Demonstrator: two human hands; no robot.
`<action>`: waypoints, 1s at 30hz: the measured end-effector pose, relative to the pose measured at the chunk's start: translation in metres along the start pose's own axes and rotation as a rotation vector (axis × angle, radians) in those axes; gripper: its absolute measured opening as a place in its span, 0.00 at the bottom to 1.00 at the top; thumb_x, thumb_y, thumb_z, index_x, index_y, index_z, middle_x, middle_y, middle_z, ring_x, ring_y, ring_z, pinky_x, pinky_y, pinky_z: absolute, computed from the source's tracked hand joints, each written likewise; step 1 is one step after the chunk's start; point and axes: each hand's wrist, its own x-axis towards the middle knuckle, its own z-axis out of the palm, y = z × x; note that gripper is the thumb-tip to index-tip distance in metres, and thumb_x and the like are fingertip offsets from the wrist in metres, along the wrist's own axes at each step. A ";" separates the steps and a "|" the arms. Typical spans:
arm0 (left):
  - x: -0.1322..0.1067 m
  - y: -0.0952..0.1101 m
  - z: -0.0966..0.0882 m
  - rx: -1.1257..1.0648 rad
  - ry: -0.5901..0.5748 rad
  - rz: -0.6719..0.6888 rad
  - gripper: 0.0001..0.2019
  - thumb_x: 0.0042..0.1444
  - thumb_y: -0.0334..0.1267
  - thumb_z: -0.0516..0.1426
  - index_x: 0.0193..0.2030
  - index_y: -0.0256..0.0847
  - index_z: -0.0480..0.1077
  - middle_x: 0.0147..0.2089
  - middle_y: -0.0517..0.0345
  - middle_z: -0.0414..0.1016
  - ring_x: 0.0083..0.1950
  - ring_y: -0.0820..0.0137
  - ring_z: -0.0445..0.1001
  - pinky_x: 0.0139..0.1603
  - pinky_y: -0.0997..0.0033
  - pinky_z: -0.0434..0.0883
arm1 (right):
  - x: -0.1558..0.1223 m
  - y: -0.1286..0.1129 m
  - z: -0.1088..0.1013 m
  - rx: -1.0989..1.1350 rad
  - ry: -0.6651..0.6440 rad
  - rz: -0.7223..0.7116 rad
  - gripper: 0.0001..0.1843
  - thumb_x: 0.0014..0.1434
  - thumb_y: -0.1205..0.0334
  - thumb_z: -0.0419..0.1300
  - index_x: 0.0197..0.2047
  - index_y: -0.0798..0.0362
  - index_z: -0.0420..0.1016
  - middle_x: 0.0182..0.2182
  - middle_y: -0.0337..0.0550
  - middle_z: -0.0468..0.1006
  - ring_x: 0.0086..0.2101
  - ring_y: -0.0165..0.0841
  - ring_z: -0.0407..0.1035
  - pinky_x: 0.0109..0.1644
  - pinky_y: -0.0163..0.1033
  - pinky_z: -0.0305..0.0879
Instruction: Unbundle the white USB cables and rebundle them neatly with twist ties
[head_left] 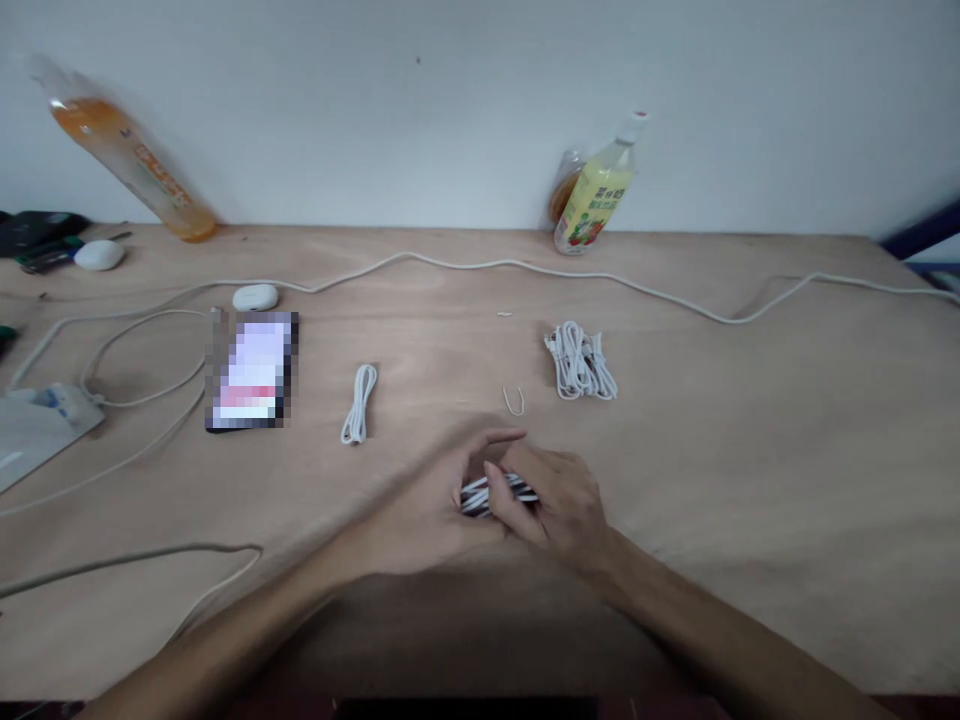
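Observation:
Near the front of the table, a white cable [477,496] folded into a coil lies between my two hands. My left hand [435,505] is curled round its left end, with one finger stretched above it. My right hand [562,500] pinches the coil from the right, thumb across the top, hiding that end. Just beyond my hands lies a thin white twist tie [514,402] bent into a U. A bundle of white cables [579,362] rests farther back to the right. To the left sits a single coiled white cable [360,404].
A phone [253,370] with a blurred screen and a white earbud case [255,297] lie on the left. A long white cord [465,266] crosses the table. Against the wall stand an orange drink bottle [135,160] and a yellow-labelled bottle [598,190]. A small white scrap [505,314] lies mid-table.

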 end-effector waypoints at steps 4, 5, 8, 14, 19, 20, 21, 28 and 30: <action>0.002 -0.003 0.002 0.224 0.056 0.105 0.11 0.70 0.33 0.60 0.57 0.43 0.74 0.54 0.50 0.84 0.55 0.59 0.83 0.58 0.56 0.80 | 0.001 0.001 0.000 -0.045 0.033 0.132 0.16 0.75 0.68 0.54 0.33 0.50 0.71 0.23 0.36 0.78 0.22 0.29 0.69 0.29 0.36 0.62; 0.001 -0.005 0.002 0.342 0.047 0.100 0.07 0.71 0.34 0.59 0.54 0.42 0.74 0.50 0.51 0.84 0.49 0.59 0.83 0.53 0.57 0.80 | 0.001 0.001 0.000 -0.039 0.034 0.146 0.17 0.75 0.68 0.55 0.31 0.49 0.69 0.22 0.35 0.76 0.21 0.29 0.67 0.28 0.36 0.61; -0.004 -0.011 0.003 0.567 0.053 0.146 0.07 0.71 0.34 0.57 0.52 0.39 0.72 0.51 0.45 0.85 0.48 0.55 0.84 0.50 0.54 0.80 | 0.001 0.000 0.000 -0.028 0.037 0.094 0.16 0.74 0.69 0.55 0.32 0.49 0.69 0.23 0.35 0.74 0.22 0.29 0.66 0.29 0.36 0.62; -0.003 -0.005 0.001 0.511 0.054 0.142 0.08 0.64 0.28 0.54 0.39 0.42 0.73 0.43 0.52 0.85 0.43 0.59 0.83 0.49 0.58 0.78 | 0.001 -0.002 0.001 -0.186 0.055 -0.142 0.10 0.72 0.64 0.58 0.37 0.52 0.76 0.26 0.39 0.74 0.24 0.31 0.66 0.28 0.37 0.60; 0.001 -0.002 -0.001 0.490 0.014 0.147 0.12 0.63 0.30 0.53 0.27 0.43 0.64 0.30 0.56 0.77 0.32 0.64 0.74 0.39 0.62 0.72 | 0.003 -0.003 0.001 -0.152 0.004 -0.162 0.15 0.71 0.71 0.57 0.31 0.49 0.69 0.22 0.34 0.67 0.22 0.30 0.61 0.28 0.38 0.57; 0.001 -0.001 -0.002 0.474 0.030 0.145 0.10 0.63 0.30 0.53 0.29 0.43 0.64 0.31 0.57 0.76 0.32 0.65 0.73 0.39 0.63 0.72 | 0.003 -0.003 0.002 -0.123 0.011 -0.127 0.16 0.71 0.71 0.57 0.30 0.49 0.67 0.21 0.33 0.66 0.22 0.30 0.60 0.28 0.38 0.56; 0.001 0.001 -0.003 0.436 0.036 0.137 0.08 0.62 0.31 0.55 0.31 0.43 0.66 0.32 0.58 0.76 0.32 0.66 0.73 0.38 0.65 0.71 | 0.003 -0.002 0.003 -0.089 0.023 -0.075 0.17 0.71 0.72 0.57 0.30 0.48 0.66 0.21 0.33 0.66 0.21 0.29 0.59 0.28 0.38 0.56; 0.001 0.007 -0.007 0.298 0.013 0.075 0.13 0.78 0.42 0.48 0.42 0.43 0.67 0.38 0.58 0.76 0.39 0.65 0.75 0.43 0.66 0.72 | 0.006 0.003 0.005 0.011 0.080 0.192 0.22 0.74 0.69 0.55 0.27 0.47 0.58 0.19 0.31 0.62 0.20 0.29 0.57 0.27 0.38 0.53; 0.002 0.005 -0.006 0.329 0.027 0.064 0.16 0.80 0.41 0.44 0.40 0.44 0.65 0.38 0.57 0.76 0.39 0.64 0.75 0.45 0.64 0.72 | 0.006 0.002 0.004 0.003 0.058 0.189 0.21 0.74 0.70 0.54 0.27 0.47 0.60 0.20 0.33 0.65 0.21 0.30 0.59 0.27 0.38 0.55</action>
